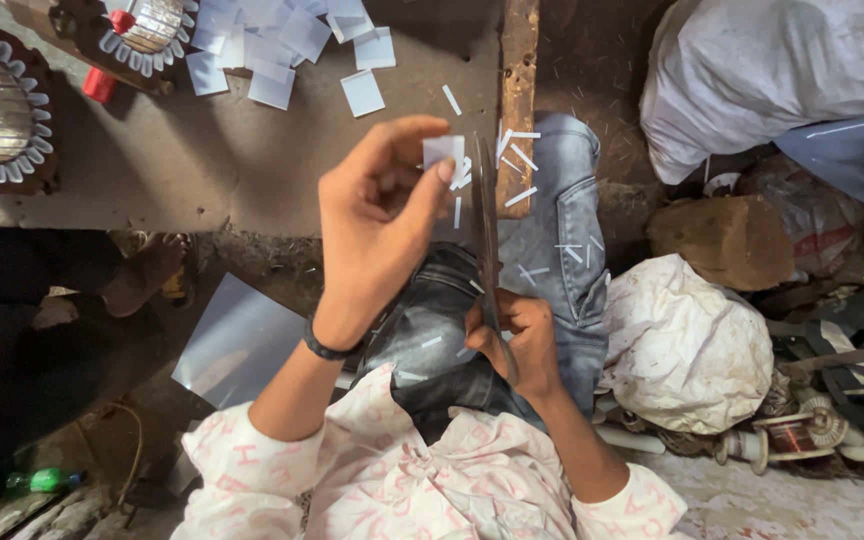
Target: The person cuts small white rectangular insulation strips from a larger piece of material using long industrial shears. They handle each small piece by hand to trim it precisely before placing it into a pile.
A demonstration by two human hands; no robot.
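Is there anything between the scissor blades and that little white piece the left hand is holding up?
Nothing visible. The left hand pinches the small white piece right beside the long scissors held by the right hand. Only cut white strips lie about on the jeans below.

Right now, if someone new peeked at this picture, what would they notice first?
Probably the left hand in the middle, pinching a small white piece against the long dark scissors that the right hand grips just below. Thin white slivers lie scattered on the jeans, and a heap of white squares sits at the top on the brown board.
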